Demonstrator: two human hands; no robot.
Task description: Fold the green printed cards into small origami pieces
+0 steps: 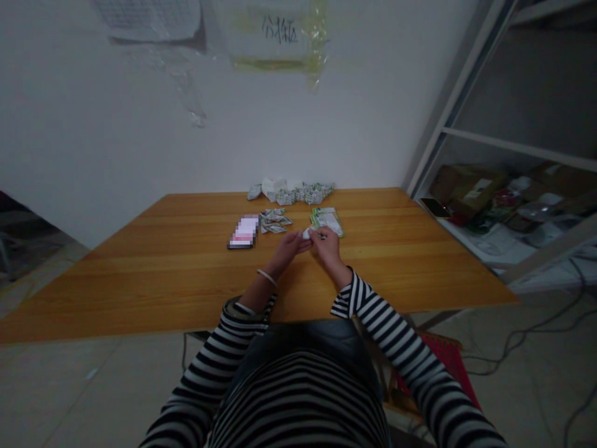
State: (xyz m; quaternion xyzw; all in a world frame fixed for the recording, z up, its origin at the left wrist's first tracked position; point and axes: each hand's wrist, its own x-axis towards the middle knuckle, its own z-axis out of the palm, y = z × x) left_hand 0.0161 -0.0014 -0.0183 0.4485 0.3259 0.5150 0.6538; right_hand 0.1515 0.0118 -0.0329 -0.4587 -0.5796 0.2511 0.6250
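Between the fingertips of the left hand (288,247) and the right hand (329,244) sits a small white piece (306,234); neither hand is clearly nearer, and its long axis is too small to tell; both hands look narrow, pinching it; a green-and-white packet (330,218) lies just beyond the right hand on the surface (396,255); small sachets (274,221) and a phone (244,233) lie leftward.
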